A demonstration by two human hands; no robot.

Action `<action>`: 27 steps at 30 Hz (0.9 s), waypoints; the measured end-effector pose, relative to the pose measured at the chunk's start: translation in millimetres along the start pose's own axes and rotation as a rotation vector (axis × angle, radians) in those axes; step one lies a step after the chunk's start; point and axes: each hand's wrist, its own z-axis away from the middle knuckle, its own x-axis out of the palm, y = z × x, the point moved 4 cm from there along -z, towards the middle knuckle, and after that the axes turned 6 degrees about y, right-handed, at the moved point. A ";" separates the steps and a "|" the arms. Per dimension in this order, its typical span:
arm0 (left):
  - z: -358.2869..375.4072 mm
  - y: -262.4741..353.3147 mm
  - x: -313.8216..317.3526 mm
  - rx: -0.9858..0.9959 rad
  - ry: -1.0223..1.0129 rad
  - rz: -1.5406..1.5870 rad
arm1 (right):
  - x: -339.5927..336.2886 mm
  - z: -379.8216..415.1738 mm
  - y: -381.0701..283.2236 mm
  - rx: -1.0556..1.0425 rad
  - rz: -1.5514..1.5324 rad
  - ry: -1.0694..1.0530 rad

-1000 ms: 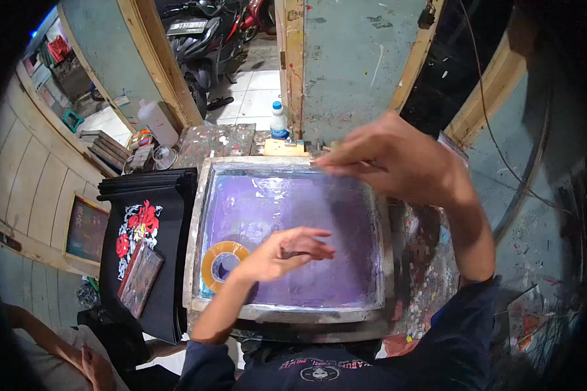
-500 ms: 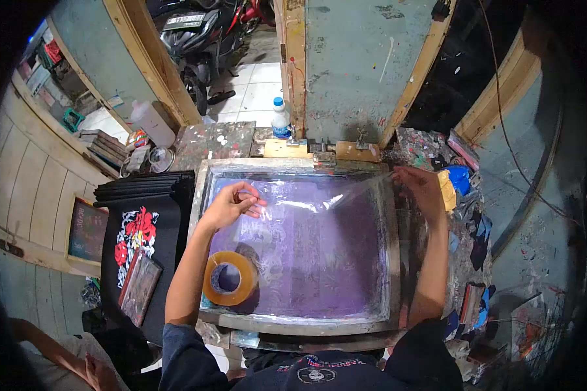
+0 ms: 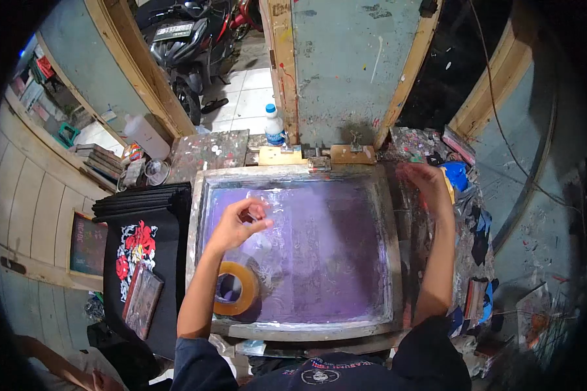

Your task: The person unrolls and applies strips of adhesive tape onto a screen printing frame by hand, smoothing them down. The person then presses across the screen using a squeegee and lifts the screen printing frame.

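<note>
A framed printing screen [image 3: 391, 260] with purple mesh [image 3: 336, 260] lies before me. Above its left part is my left hand [image 3: 240, 225], fingers curled toward the thumb; anything in them is too blurred and clear to make out. My right hand [image 3: 427, 186] hovers past the frame's upper right corner, fingers bent and smeared by motion. Below my left hand a roll of clear tape [image 3: 246, 293] rests on the mesh, partly covered by my forearm. A shiny patch glints on the mesh beyond my left fingers.
Left of the screen lie black printed fabrics [image 3: 111, 244] with a squeegee [image 3: 142, 300] on them. Behind stand a blue-capped bottle [image 3: 274, 127] and a large plastic bottle [image 3: 147, 137]. Hinge clamps [image 3: 352, 154] join the frame's far edge. Another person's arm [image 3: 59, 365] shows lower left.
The clear strip stretched between my hands half a second ago no longer shows. My left hand has lowered slightly, and my right hand has moved a little away to the right.
</note>
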 end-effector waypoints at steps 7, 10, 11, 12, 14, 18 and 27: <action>-14.8 -11.1 -29.9 -0.068 0.218 -0.069 | 22.9 5.5 39.9 0.211 -0.114 -0.038; -36.8 -25.3 -42.3 -0.071 0.213 -0.077 | 31.9 1.1 75.2 0.143 -0.110 -0.064; -44.5 -32.1 -44.9 -0.067 0.205 -0.074 | 35.4 -0.9 79.9 0.075 -0.098 -0.079; -50.9 -32.0 -45.3 -0.062 0.194 -0.071 | 38.3 -2.9 83.5 0.010 -0.086 -0.092; -61.1 -35.2 -48.1 -0.137 0.235 -0.169 | 43.9 -9.4 97.3 0.022 0.003 -0.107; -75.6 -60.8 -52.0 0.021 0.284 -0.269 | 52.7 -15.6 87.8 0.036 0.202 -0.108; -83.1 -83.1 -40.6 0.080 0.381 -0.383 | 59.8 -33.9 82.3 -0.083 0.487 -0.182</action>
